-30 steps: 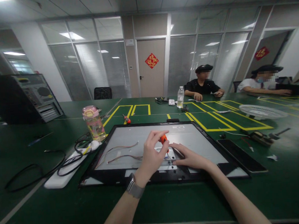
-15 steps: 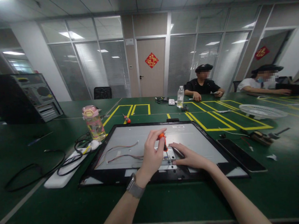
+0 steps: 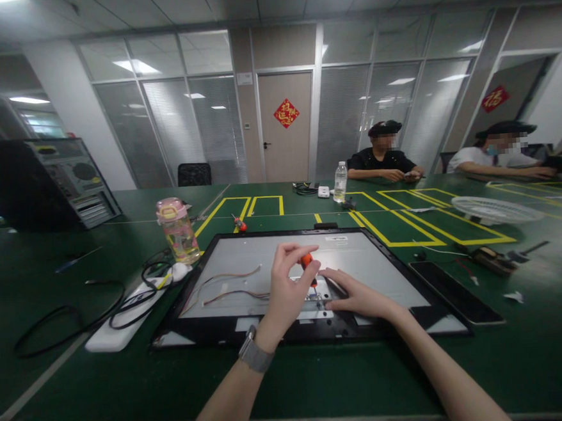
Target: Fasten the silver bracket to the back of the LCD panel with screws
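Observation:
A flat monitor panel (image 3: 387, 286) with a black frame and grey metal back lies face down on the green table. My left hand (image 3: 290, 283), a watch on its wrist, grips a screwdriver (image 3: 306, 260) with an orange and black handle. The screwdriver points down at a small metal bracket (image 3: 320, 295) near the panel's front edge. My right hand (image 3: 357, 293) rests beside that bracket, fingers spread forward, its thumb and fingertips at the metal plate around the tool's tip. Thin cables (image 3: 239, 295) lie across the panel's left half.
To the left are a pink-lidded bottle (image 3: 176, 230), a white power strip (image 3: 120, 324) with black cords, and a computer case (image 3: 43, 182). On the right lie a black phone-like slab (image 3: 453, 291) and a brown tool (image 3: 493, 258). Two people sit across the table.
My left fingers have opened a little around the screwdriver handle, with the index finger stretched more to the right. My right hand stays put. One person across the table has drawn their hands together.

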`<act>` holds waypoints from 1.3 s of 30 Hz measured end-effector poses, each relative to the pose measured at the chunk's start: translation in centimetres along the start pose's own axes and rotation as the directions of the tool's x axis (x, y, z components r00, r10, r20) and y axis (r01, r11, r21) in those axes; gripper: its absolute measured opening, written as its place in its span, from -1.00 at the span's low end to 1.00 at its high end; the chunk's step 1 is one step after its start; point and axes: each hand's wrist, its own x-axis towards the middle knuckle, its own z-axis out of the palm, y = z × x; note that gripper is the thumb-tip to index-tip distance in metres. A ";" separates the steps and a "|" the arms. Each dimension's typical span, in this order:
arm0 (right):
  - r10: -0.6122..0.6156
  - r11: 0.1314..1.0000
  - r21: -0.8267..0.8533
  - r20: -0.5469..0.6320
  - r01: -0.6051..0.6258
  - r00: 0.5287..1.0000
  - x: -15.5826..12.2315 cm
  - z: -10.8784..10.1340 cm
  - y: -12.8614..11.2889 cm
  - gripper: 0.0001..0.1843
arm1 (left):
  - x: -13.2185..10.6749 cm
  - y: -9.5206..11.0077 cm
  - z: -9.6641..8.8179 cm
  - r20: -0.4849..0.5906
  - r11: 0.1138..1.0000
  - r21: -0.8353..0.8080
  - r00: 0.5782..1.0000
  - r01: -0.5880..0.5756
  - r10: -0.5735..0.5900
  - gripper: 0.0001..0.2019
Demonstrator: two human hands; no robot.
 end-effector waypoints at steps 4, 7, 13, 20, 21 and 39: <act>0.003 1.000 -0.007 0.003 -0.003 1.000 -0.1 0.0 -0.1 -0.19 | 0.0 -0.1 0.0 -0.020 1.000 0.008 1.000 0.011 -0.011 -0.78; 0.015 1.000 -0.004 0.008 -0.015 1.000 -0.1 -0.1 -0.2 -0.18 | -0.1 -0.2 -0.1 0.033 0.994 -0.086 0.997 0.068 -0.066 -0.71; 0.016 1.000 0.010 0.010 -0.016 1.000 0.0 0.0 0.1 -0.14 | -0.1 -0.1 0.0 -0.008 1.000 0.019 1.000 0.019 -0.018 -0.81; 0.027 1.000 0.005 0.007 -0.027 1.000 -0.1 0.0 -0.1 -0.17 | 0.0 -0.1 -0.2 0.015 0.995 -0.070 0.997 0.074 -0.073 -0.75; 0.026 1.000 0.004 0.009 -0.026 1.000 -0.1 -0.1 -0.1 -0.17 | 0.0 -0.1 -0.1 0.001 0.997 -0.046 0.998 0.061 -0.061 -0.78; 0.034 0.999 -0.001 0.018 -0.034 0.999 0.0 0.0 0.0 -0.16 | 0.1 -0.3 0.0 0.048 0.987 -0.113 0.993 0.111 -0.106 -0.73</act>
